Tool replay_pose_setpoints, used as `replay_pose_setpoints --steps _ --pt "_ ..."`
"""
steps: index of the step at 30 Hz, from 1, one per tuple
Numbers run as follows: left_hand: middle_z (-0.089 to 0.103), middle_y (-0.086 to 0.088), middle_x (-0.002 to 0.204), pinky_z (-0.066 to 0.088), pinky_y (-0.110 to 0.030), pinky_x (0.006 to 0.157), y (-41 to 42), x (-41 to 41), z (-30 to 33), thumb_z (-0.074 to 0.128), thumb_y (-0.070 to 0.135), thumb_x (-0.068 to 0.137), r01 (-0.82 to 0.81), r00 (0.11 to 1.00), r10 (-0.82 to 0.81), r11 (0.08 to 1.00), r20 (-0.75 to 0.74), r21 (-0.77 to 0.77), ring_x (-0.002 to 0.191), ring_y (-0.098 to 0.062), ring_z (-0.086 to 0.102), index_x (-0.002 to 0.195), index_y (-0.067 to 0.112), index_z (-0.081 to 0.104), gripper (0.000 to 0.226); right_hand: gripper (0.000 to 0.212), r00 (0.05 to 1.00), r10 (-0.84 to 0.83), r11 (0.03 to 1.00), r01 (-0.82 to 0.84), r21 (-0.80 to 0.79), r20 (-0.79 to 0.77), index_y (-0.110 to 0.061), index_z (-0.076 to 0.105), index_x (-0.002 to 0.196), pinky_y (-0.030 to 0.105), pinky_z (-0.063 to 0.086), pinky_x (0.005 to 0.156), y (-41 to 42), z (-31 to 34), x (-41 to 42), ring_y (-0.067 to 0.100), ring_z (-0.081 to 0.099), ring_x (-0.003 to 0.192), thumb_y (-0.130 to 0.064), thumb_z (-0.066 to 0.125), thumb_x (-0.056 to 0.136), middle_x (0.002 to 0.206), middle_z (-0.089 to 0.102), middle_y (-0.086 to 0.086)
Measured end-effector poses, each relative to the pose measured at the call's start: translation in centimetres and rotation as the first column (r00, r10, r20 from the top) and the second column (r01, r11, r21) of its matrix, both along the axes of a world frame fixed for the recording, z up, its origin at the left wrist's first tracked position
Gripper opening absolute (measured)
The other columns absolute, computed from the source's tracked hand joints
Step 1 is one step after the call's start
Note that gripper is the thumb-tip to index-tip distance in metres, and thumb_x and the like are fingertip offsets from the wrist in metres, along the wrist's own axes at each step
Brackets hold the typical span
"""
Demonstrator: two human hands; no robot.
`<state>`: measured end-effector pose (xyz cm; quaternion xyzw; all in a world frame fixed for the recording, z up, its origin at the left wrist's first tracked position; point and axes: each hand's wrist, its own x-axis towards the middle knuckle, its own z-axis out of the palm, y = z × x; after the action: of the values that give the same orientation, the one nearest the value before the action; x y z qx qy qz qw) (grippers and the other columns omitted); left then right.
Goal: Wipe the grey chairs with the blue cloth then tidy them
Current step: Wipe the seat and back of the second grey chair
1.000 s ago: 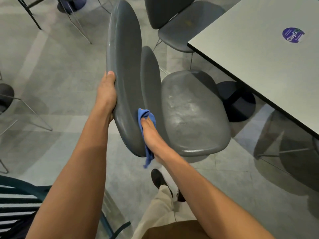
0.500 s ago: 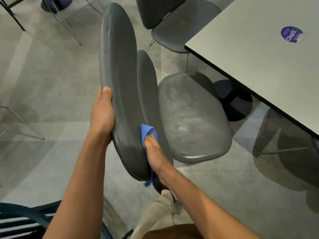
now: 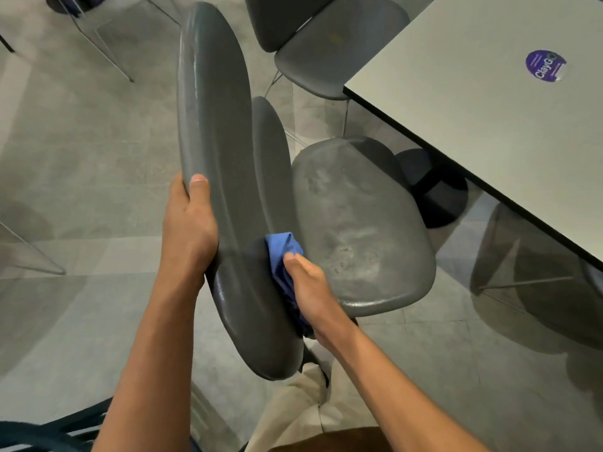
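Note:
A grey chair stands right in front of me, its backrest point(image 3: 225, 177) seen almost edge-on and its seat point(image 3: 359, 230) to the right, streaked with damp marks. My left hand point(image 3: 189, 226) grips the backrest's outer edge, thumb over the rim. My right hand point(image 3: 310, 291) holds the bunched blue cloth point(image 3: 282, 256) and presses it against the inner face of the backrest, low down near the seat. Part of the cloth is hidden behind the backrest and my hand.
A grey table point(image 3: 489, 109) with a purple round sticker point(image 3: 545, 65) stands at the right on a dark round base point(image 3: 434, 190). A second grey chair point(image 3: 323, 50) sits behind. Thin metal chair legs point(image 3: 104, 44) show at the upper left. A dark slatted object point(image 3: 49, 432) lies at the lower left.
My right hand with the cloth has slid toward me along the backrest's inner face and turned, so the thumb now shows. My left hand has also moved nearer along the rim.

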<state>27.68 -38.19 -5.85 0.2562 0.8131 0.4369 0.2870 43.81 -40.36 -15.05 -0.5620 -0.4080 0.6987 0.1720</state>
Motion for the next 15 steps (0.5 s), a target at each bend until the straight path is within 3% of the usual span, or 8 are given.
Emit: replay_pose_setpoints --steps 2,4,7,9,11,12,15 --pt "0.062 -0.001 0.129 0.044 -0.036 0.098 0.9 -0.4 0.3 0.038 0.041 0.108 0.028 0.995 -0.034 0.998 -0.096 -0.057 0.113 -0.021 0.057 0.138 0.02 0.052 0.04 0.049 0.999 -0.05 0.998 0.049 0.041 0.023 -0.031 0.054 0.055 0.033 0.038 0.067 0.7 -0.2 -0.2 0.008 0.045 0.063 -0.035 0.043 0.103 0.057 0.048 -0.017" --pt "0.058 -0.006 0.137 0.043 -0.038 0.099 1.9 -0.8 0.6 0.045 0.043 0.104 0.071 0.973 -0.095 0.991 -0.212 -0.117 0.119 -0.029 0.055 0.144 0.019 0.045 0.046 0.04 0.999 -0.036 0.995 0.032 0.099 0.039 -0.027 0.049 0.058 0.035 0.036 0.065 1.5 -0.1 -1.2 0.01 0.042 0.063 -0.034 0.046 0.098 0.061 0.045 -0.011" --pt "0.046 -0.018 0.148 0.041 -0.053 0.108 3.1 -1.2 0.9 0.051 0.05 0.093 0.11 0.919 -0.174 0.975 -0.353 -0.194 0.131 -0.041 0.048 0.147 0.007 0.038 0.07 0.032 0.998 0.057 0.988 -0.062 0.145 0.037 -0.023 0.042 0.066 0.028 0.038 0.064 2.7 0.4 -1.8 0.01 0.044 0.067 -0.032 0.06 0.091 0.075 0.047 -0.002" --pt "0.035 -0.025 0.156 0.034 -0.056 0.115 3.8 -0.7 1.2 0.054 0.05 0.093 0.105 0.888 -0.202 0.964 -0.413 -0.246 0.141 -0.045 0.036 0.152 0.003 0.032 0.078 0.024 0.986 0.144 0.973 -0.156 0.169 0.083 -0.026 0.05 0.074 0.024 0.044 0.071 3.4 0.2 -1.6 0.008 0.053 0.078 -0.033 0.063 0.092 0.092 0.056 -0.001" --pt "0.018 -0.02 0.167 0.028 -0.053 0.12 4.6 0.2 1.6 0.056 0.045 0.099 0.102 0.85 -0.242 0.947 -0.469 -0.303 0.151 -0.039 0.023 0.16 0.013 0.026 0.075 0.005 0.97 0.2 0.956 -0.224 0.191 0.137 -0.029 0.06 0.094 0.036 0.05 0.09 4.1 -0.4 -1.6 0.015 0.06 0.098 -0.034 0.062 0.093 0.11 0.061 0.001" --pt "0.01 -0.015 0.17 0.029 -0.052 0.118 5.3 0.6 1.8 0.055 0.045 0.1 0.094 0.834 -0.261 0.935 -0.486 -0.342 0.153 -0.035 0.02 0.161 0.021 0.026 0.072 0.012 0.963 0.216 0.947 -0.246 0.205 0.159 -0.029 0.062 0.103 0.041 0.05 0.095 4.8 -0.7 -1.6 0.019 0.061 0.103 -0.035 0.06 0.093 0.112 0.064 0.002" --pt "0.004 -0.006 0.172 0.036 -0.056 0.111 6.3 1.4 2.2 0.053 0.05 0.099 0.064 0.82 -0.276 0.915 -0.501 -0.399 0.152 -0.033 0.025 0.159 0.034 0.029 0.066 0.018 0.958 0.237 0.947 -0.265 0.181 0.161 -0.032 0.062 0.107 0.044 0.052 0.094 6.4 -1.1 -1.5 0.021 0.064 0.103 -0.033 0.055 0.091 0.109 0.069 0.0"
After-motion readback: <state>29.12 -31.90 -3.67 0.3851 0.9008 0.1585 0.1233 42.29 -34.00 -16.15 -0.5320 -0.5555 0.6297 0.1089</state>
